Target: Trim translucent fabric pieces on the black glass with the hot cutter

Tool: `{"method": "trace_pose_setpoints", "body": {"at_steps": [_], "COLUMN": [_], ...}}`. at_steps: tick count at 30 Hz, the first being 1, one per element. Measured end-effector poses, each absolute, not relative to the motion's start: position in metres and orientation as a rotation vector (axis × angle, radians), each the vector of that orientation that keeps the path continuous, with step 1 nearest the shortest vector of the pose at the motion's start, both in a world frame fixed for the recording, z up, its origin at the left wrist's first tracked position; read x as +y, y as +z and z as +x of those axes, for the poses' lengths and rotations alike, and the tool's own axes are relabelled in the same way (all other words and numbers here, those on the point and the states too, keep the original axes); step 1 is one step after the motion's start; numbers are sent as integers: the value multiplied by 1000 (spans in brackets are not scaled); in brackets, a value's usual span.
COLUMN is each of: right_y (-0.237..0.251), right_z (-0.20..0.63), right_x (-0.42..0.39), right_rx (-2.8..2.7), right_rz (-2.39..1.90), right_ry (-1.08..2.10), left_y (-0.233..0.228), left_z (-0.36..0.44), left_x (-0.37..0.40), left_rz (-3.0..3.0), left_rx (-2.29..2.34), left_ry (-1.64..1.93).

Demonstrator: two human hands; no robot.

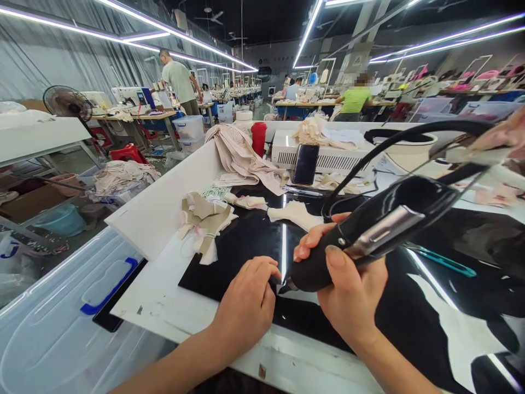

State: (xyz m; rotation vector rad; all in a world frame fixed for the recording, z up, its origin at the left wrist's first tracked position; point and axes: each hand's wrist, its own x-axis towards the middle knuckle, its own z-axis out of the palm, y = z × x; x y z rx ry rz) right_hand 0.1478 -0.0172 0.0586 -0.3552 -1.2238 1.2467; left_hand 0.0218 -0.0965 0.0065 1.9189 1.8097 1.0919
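My right hand [348, 284] grips a black hand-held tool [381, 221] with a metal lever and a black cable, its tip pointing down at the glossy black work surface [246, 246]. Close beside that tip, my left hand [248, 303] rests with curled fingers on the black surface; whether it pins something small there is hidden. Beige fabric pieces [205, 219] lie further back on the left, and a small cream piece [295, 213] lies near the tool's cable.
A white raised wall [164, 197] borders the table on the left. A heap of beige fabric [241, 156], a red cup [258, 138], a phone [305, 164] against a white box and teal tweezers [443, 261] are nearby. A clear bin lid [61, 317] is at left. People work at distant tables.
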Motion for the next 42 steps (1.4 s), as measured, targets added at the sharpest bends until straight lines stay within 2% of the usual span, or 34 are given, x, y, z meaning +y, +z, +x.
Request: {"method": "trace_pose_setpoints", "body": {"at_steps": [13,23,31,42], "right_y": [80,74,69,61], "right_z": [183,190,183,182], "right_x": [-2,5,9,8], "right_rx": [-1172,-1156,-1148,-1193], "right_rz": [-411,-429,-422,-408], "right_ry": [1154,1109,1120,1105], "left_y": [19,41,27,28], "left_z": [17,5,-5,-1], "left_x": [-106,-43,-34,-35], "left_rz": [2303,2399,2268,2274], "left_rx": [1581,1089,1029,1022], "left_ry": [783,593,482,526]}}
